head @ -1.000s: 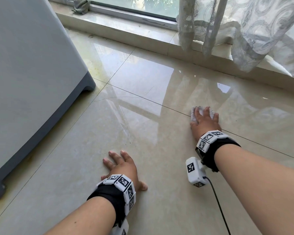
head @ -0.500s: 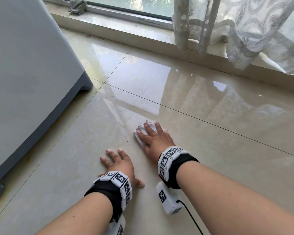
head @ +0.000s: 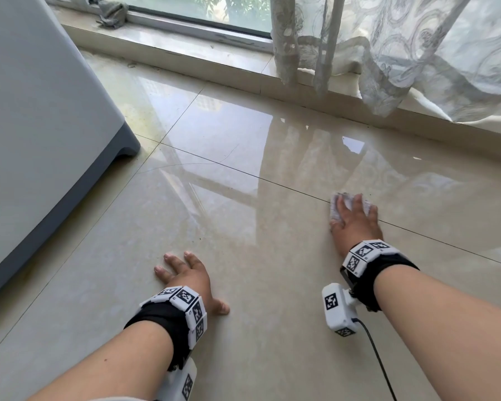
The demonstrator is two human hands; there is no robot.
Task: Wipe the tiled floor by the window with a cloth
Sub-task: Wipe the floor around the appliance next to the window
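The glossy beige tiled floor [head: 243,227] stretches up to the low window sill. My right hand [head: 355,222] presses a small white cloth [head: 336,205] flat onto the floor, right on a tile joint at the right of the view; the hand covers most of the cloth. My left hand [head: 190,277] rests palm down on the tile at the lower middle, fingers spread, holding nothing. Both wrists wear black bands with white marker blocks.
A tall grey appliance [head: 41,125] stands on the left with its foot on the floor. The raised marble sill [head: 185,50] and window run along the back. A lace curtain [head: 402,53] hangs over the sill at right. A grey rag [head: 112,13] lies on the sill.
My right hand slid the cloth left toward my left hand, then swept it back out to the right onto the tile joint. The left hand stayed planted.
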